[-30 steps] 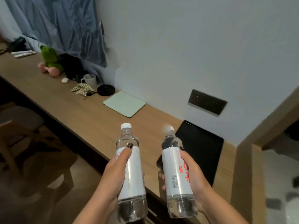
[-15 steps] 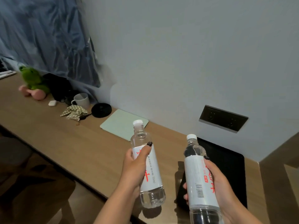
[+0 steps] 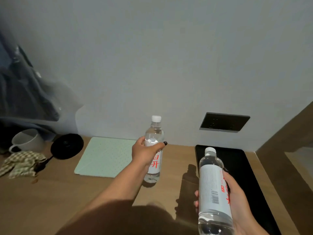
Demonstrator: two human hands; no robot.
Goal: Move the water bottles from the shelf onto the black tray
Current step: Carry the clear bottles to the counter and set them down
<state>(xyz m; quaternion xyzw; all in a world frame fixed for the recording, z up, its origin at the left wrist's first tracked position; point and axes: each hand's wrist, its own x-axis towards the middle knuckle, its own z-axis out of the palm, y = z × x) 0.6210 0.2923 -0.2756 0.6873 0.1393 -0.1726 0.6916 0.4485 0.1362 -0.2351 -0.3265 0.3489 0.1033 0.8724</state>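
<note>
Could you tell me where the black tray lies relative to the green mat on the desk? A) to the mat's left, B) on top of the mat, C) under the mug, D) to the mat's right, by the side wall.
D: the black tray lies at the desk's right end by the wooden side wall, while the green mat lies apart to its left.

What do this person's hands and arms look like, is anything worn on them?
Both forearms are bare: no sleeves, watch or bracelets show. The left hand and right hand have dark, near-black polished nails. No rings are visible.
</note>
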